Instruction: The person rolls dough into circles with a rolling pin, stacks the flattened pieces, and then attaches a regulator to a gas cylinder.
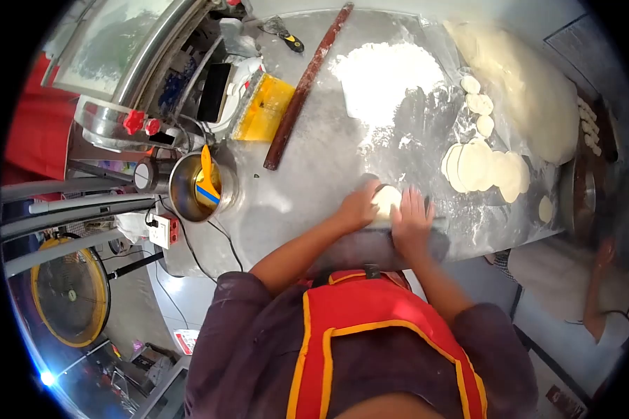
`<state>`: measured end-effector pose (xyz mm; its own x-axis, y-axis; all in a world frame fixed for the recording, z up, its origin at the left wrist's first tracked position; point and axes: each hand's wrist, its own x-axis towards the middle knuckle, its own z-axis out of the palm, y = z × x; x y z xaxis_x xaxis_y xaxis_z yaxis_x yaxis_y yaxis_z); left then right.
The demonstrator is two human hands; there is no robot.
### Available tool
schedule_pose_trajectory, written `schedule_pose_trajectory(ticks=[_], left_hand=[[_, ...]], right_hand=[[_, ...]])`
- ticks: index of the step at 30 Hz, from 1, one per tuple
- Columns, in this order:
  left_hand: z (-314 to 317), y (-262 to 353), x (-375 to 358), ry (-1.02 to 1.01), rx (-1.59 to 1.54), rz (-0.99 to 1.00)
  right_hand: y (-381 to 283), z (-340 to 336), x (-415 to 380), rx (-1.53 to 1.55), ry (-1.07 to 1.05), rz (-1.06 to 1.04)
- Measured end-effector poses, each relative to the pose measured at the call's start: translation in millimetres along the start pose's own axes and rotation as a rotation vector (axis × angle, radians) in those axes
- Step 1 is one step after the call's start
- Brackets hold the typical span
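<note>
A small round of pale dough lies near the front edge of the grey work table, between my two hands. My left hand touches its left side with the fingers curled in. On its right side rests my right hand, fingers stretched out and pointing away from me. Under my hands there is a dark shape along the table edge that I cannot make out. Several flat dough rounds overlap on the right of the table, with small dough pieces behind them and loose white flour to their left.
A long wooden rolling pin lies beside a yellow scraper. At the left stands a metal pot holding an orange brush. A big dough mass fills the back right. Another person is at the right.
</note>
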<state>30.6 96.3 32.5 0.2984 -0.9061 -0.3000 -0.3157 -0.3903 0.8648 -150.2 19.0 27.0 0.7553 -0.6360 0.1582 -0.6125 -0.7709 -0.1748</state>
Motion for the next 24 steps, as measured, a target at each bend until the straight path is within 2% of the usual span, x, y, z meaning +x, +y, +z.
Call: schedule_pose_trajectory(ticks=[1, 3, 6, 7, 10, 11, 12, 14, 17, 19, 22, 23, 24], left_hand=[[6, -4, 10, 0.061, 0.041, 0.059], [18, -11, 40, 0.187, 0.157, 0.147], [12, 5, 68, 0.172, 0.326, 0.155], [14, -7, 75, 0.161, 0.372, 0.198], [1, -13, 48, 0.149, 0.329, 0.014], [7, -39, 42, 0.243, 0.286, 0.053], [-6, -29, 26, 0.171, 0.235, -0.070], [-14, -31, 12, -0.037, 0.204, -0.108], [-13, -15, 37, 0.033, 0.287, -0.042], [-12, 7, 58, 0.062, 0.310, -0.080], [-17, -2, 67, 0.008, 0.291, 0.026], [-16, -13, 68, -0.017, 0.278, 0.080], [-16, -19, 59, 0.070, 0.262, 0.040]], right_hand=[[-2, 7, 27, -0.014, 0.110, 0.024], [-2, 18, 82, -0.064, 0.081, 0.100], [6, 24, 129, -0.014, 0.051, 0.129], [3, 20, 122, -0.014, 0.014, 0.092], [-1, 23, 31, -0.043, 0.070, -0.043], [-10, 2, 2, 0.083, -0.072, 0.020], [-12, 0, -9, 0.057, -0.045, 0.011], [-15, 1, -24, 0.016, -0.004, -0.012], [-11, 20, 62, -0.021, 0.071, 0.029], [-9, 28, 111, -0.053, 0.073, 0.077], [-10, 28, 109, -0.022, 0.072, 0.057], [-13, 21, 84, -0.018, 0.049, 0.014], [-13, 19, 46, 0.003, 0.046, -0.032]])
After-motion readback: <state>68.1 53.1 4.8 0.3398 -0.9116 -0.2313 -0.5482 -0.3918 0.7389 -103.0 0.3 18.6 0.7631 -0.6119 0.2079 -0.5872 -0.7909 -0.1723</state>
